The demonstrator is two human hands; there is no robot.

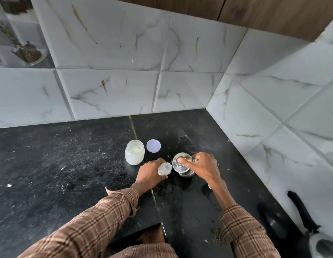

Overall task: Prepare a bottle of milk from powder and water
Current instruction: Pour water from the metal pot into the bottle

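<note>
On the black tabletop [69, 164], near the corner of the tiled wall [113, 90], stood an open jar [134, 152] with white powder inside, and its round pale lid [153, 145] lay flat just beside it on the right. Nearer the person, the left hand [150, 174] held a small clear bottle [164, 168], its fingers curled round the body so that the mouth showed upward with a spot of blue-green at it; the bottle seemed to rest on or just above the stone, though which could not be told. Touching the bottle on its right was a steel pot [182, 165] with a domed lid. The right hand [203, 166] gripped this pot: the thumb lay pressed across the knob of the lid, while the other fingers were curled round the far side, where a handle seemed to be, mostly hidden. The pot looked tipped a little toward the bottle. Wet patches shone on the stone below both hands. Both wrists came out of brown checked sleeves [110, 211]. At the lower right edge lay a dark object [273, 224] and something black and white [322, 244], both too blurred to name.
</note>
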